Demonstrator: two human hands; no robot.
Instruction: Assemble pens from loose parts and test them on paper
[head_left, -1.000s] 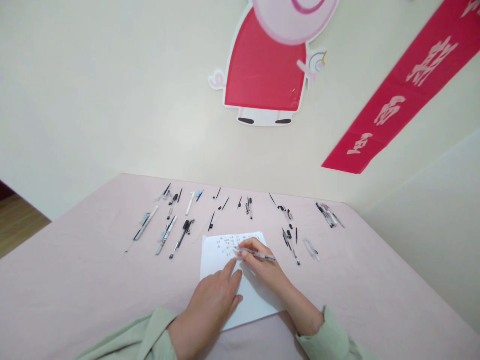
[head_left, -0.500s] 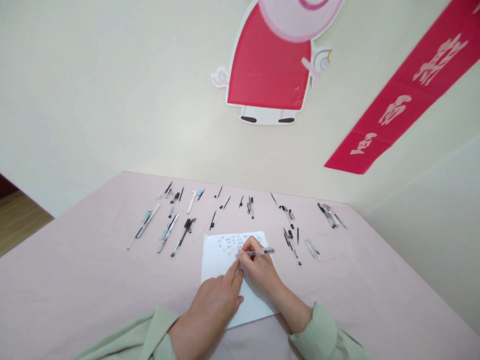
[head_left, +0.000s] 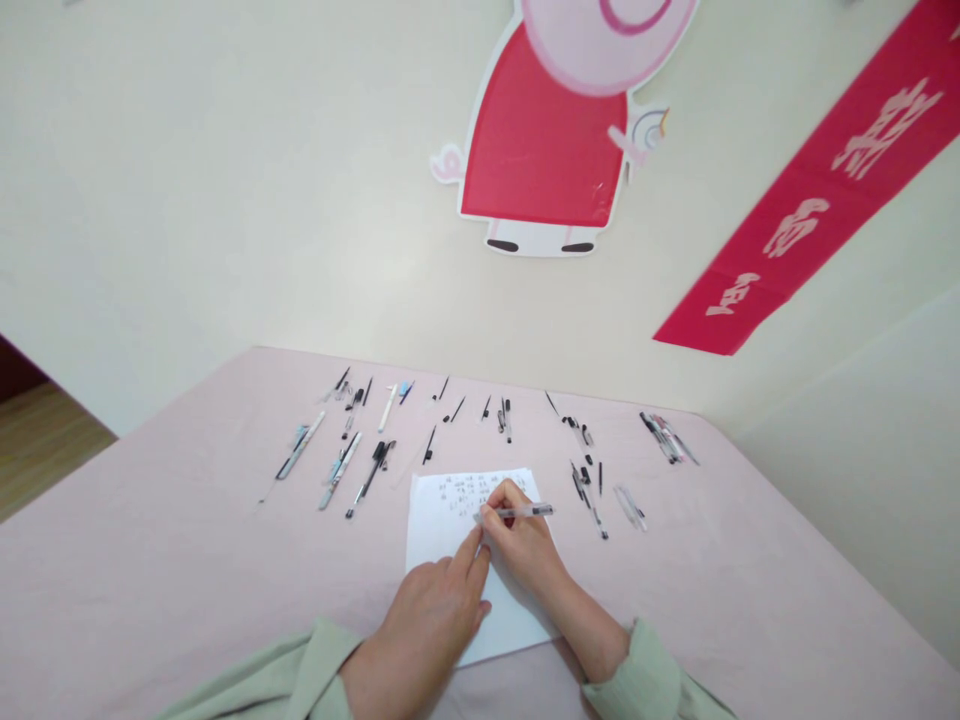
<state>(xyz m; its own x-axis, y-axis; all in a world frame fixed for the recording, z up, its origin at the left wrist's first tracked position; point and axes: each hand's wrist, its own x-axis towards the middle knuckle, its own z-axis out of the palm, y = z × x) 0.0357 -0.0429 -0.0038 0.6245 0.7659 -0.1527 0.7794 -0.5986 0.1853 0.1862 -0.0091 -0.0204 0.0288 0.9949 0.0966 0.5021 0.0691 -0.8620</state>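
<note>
A white sheet of paper [head_left: 439, 520] with small handwritten marks near its top lies on the pink table [head_left: 150, 560]. My right hand [head_left: 521, 545] is closed on a clear pen [head_left: 525, 512], whose tip rests on the paper just below the marks. My left hand [head_left: 435, 620] lies flat on the sheet's lower part with fingers stretched out, the fingertips next to my right hand. Both sleeves are pale green.
Several pens and pen parts lie in loose rows beyond the paper: a group at the left [head_left: 337, 465], small pieces in the middle [head_left: 502, 415], others to the right [head_left: 589, 480] and far right [head_left: 664, 437]. A cream wall carries a cartoon cutout [head_left: 555, 140] and a red banner [head_left: 810, 200].
My right hand has shifted the pen a little along the paper and turned the pen more level. My left hand stays flat on the sheet. The view has drifted slightly.
</note>
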